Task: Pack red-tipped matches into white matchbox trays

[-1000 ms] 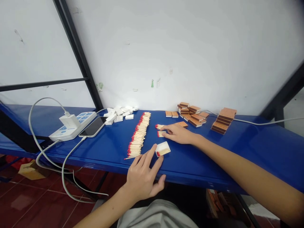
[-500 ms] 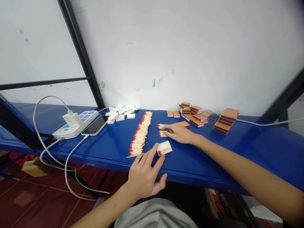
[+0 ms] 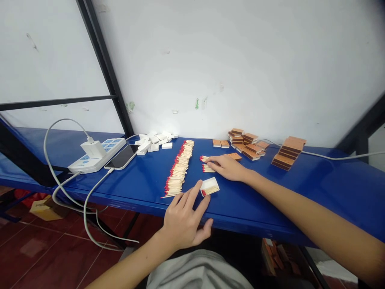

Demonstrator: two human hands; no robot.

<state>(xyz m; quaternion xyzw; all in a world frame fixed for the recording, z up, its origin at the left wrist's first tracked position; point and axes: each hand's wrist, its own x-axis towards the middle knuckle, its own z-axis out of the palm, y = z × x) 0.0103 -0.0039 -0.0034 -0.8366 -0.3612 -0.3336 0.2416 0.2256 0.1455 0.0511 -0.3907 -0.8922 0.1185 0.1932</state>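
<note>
A long row of red-tipped matches (image 3: 179,168) lies on the blue table (image 3: 144,180). My left hand (image 3: 183,218) rests at the table's front edge, fingers spread, its fingertips touching a small white tray (image 3: 209,187) with a few matches in it. My right hand (image 3: 227,166) lies flat, fingers stretched, on a small cluster of matches (image 3: 206,164) just right of the row. A brown matchbox sleeve (image 3: 234,156) sits behind that hand.
White inner trays (image 3: 153,142) are heaped at the back. Brown matchboxes (image 3: 246,145) and a neat stack (image 3: 288,157) stand at back right. A phone (image 3: 122,157), power strip (image 3: 96,158) and cables (image 3: 87,200) occupy the left. Black frame bars (image 3: 104,66) rise behind.
Both hands keep their places on the tray and the match cluster. Only the camera view has shifted slightly.
</note>
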